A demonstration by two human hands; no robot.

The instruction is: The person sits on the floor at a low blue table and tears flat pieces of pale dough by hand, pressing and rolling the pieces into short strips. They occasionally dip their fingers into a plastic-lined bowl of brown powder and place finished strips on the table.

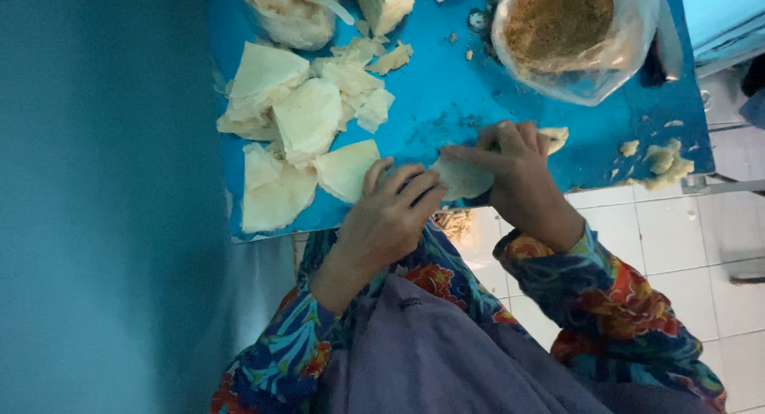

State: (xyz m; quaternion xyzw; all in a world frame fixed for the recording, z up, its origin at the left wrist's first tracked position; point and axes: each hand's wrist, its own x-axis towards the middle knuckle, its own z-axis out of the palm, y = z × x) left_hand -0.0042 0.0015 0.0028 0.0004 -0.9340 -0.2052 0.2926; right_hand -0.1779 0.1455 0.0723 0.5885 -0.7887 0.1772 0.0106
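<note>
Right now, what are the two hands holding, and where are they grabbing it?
Both hands hold one pale, thin dough piece at the blue table's near edge. The left hand grips its left end, the right hand pinches its right side.

The right hand (518, 175) covers most of the thin dough piece (462, 177). The top edge cuts off the far bag of brown crumbs (570, 39) and a white block (385, 3).

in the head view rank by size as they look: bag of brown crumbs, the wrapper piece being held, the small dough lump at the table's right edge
1. bag of brown crumbs
2. wrapper piece, partly hidden by both hands
3. dough lump
</note>
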